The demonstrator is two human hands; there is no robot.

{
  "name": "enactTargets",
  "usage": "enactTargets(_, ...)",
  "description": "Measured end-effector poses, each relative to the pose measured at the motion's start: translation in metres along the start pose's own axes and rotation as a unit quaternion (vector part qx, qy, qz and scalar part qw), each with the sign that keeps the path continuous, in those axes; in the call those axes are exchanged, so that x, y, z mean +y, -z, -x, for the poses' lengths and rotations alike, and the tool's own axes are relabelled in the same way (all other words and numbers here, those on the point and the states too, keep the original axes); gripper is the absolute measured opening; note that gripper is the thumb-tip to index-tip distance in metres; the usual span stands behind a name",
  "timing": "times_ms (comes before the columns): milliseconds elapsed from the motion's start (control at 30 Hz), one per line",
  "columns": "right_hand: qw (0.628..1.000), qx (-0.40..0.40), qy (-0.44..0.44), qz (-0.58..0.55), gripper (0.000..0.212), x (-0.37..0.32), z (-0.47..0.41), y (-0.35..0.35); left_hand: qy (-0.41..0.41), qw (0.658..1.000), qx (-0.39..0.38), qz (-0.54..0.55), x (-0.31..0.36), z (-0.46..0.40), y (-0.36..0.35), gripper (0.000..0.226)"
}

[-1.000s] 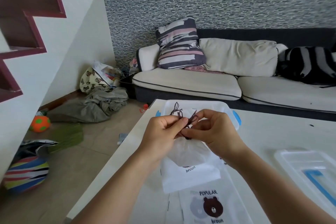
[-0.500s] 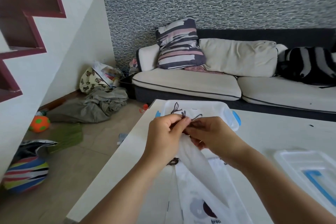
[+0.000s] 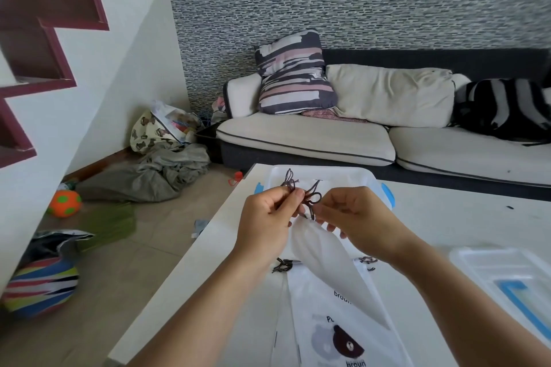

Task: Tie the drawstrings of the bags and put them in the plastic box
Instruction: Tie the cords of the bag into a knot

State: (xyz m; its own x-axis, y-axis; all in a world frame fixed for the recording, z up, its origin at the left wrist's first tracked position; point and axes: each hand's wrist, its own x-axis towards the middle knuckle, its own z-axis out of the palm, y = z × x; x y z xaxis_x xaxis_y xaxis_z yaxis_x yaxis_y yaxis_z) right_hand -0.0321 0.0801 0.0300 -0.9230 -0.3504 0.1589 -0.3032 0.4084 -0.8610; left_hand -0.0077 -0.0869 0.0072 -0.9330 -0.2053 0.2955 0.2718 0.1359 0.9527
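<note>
Cream sofa [image 3: 304, 137] against patterned wall, striped cushion [image 3: 293, 73] on it, grey cloth heap [image 3: 155, 179] on floor, orange ball [image 3: 64, 203], striped ball [image 3: 38, 284], red stairs [image 3: 50, 24].

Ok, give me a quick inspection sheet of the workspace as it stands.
Surface: white table, bare toward the right.
Job's things: white bag held up, its dark drawstrings mid-tie; more bags flat beneath; plastic box behind the hands, one tied bag seemingly inside.
Clutter: box lid at right.
Hands: left hand and right hand each pinch the drawstrings.
Cables: nothing seen.
Surroundings: sofa, grey cloth heap and balls on floor.
</note>
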Motion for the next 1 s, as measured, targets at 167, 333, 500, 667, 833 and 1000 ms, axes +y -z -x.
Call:
enactTargets(167,0.995,0.075,0.059,-0.04,0.027,0.004,0.0,0.002,-0.007,1.0,0.007,-0.026,0.003,0.0,0.003,0.038)
enactTargets(333,0.984,0.106,0.115,-0.084,0.018,-0.005,0.0,-0.003,-0.006,0.999,-0.019,-0.027,0.003,0.001,0.003,0.036)
enactTargets(500,0.986,0.056,0.125,-0.098,0.003,-0.009,0.006,-0.006,-0.006,0.999,-0.028,-0.027,0.003,0.001,0.004,0.03)
enactTargets(667,0.992,0.037,0.114,-0.046,0.005,-0.007,0.007,-0.007,-0.01,1.0,-0.014,-0.017,0.006,0.002,0.004,0.026)
enactTargets(833,0.988,0.031,0.093,-0.121,0.007,-0.008,0.006,-0.01,-0.039,0.999,-0.007,-0.024,0.004,0.001,0.005,0.023)
enactTargets(1000,0.966,0.05,0.014,-0.253,0.018,-0.006,0.004,-0.017,-0.07,0.997,-0.012,-0.031,0.003,0.0,0.006,0.023)
